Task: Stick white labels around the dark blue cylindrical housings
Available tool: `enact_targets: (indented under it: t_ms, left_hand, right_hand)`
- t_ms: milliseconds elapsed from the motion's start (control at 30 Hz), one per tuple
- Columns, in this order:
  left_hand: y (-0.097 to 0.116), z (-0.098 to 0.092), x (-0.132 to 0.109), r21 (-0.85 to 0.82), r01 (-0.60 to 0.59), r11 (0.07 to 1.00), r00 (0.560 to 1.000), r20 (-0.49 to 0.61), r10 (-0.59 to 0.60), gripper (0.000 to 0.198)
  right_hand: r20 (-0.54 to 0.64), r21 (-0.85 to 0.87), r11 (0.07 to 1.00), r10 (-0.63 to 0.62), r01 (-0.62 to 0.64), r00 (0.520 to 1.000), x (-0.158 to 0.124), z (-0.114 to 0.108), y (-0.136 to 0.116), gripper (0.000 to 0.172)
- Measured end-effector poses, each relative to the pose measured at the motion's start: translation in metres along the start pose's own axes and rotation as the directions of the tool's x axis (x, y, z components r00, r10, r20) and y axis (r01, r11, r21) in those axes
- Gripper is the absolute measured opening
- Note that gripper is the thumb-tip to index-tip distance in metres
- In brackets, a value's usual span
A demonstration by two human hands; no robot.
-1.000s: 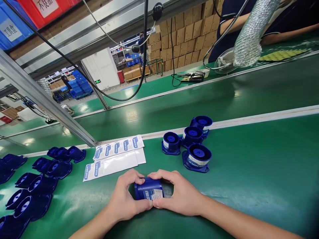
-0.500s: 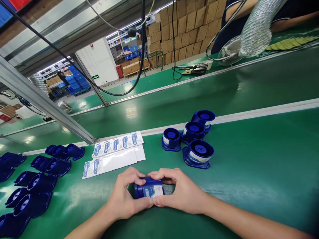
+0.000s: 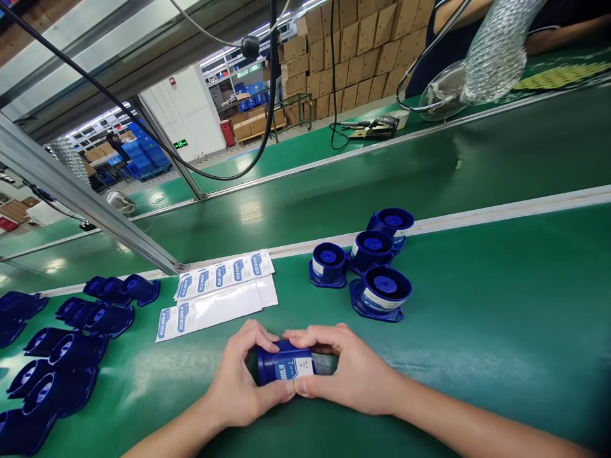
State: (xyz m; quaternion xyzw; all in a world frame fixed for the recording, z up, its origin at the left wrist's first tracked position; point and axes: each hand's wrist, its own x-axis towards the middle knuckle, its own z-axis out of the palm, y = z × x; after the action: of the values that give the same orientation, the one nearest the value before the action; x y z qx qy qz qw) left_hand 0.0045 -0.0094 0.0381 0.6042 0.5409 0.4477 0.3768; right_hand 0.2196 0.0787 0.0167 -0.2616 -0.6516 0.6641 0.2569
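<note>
Nearest you: one blue housing (image 3: pixel 279 364) with a white label, lying on its side on the green desk (image 3: pixel 501 331). Your left hand (image 3: pixel 236 388) and right hand (image 3: pixel 356 375) clasp it from either side, fingers (image 3: pixel 270 393) pressed at the label's edge. Next out: label sheets (image 3: pixel 217 296) flat on the desk, part of them bare backing; four labelled housings (image 3: pixel 377 267) upright to the right, apparently finished; a heap of housings (image 3: pixel 62 356) to the left with no label showing, apparently outstanding. Farthest: a conveyor belt (image 3: pixel 429 165), stacked cartons (image 3: pixel 363 57), a foil duct (image 3: pixel 496 51) and another person's arm (image 3: pixel 563 35).
</note>
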Motion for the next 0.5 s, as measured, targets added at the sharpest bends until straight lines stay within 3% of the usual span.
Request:
enact_targets:
  t_ms: [133, 267, 500]
  left_hand:
    - [0.0003, 0.0016, -0.0009, -0.008, 0.016, 1.0, 1.0, 0.008, -0.016, 0.039]
    - [0.001, 0.0032, -0.0013, 0.003, 0.015, 1.0, 1.0, 0.015, -0.015, 0.037]
    - [0.003, 0.0079, -0.0047, 0.02, -0.019, 1.0, 1.0, 0.014, 0.019, 0.029]
  right_hand:
    - [-0.025, -0.044, 0.999, 0.022, -0.023, 0.999, -0.0032, -0.0001, -0.0006, 0.042]
    - [-0.015, -0.055, 0.998, 0.007, -0.008, 1.0, -0.0033, -0.0008, -0.0004, 0.031]
    - [-0.011, 0.127, 0.99, 0.066, -0.064, 0.998, -0.0011, 0.0023, 0.0038, 0.032]
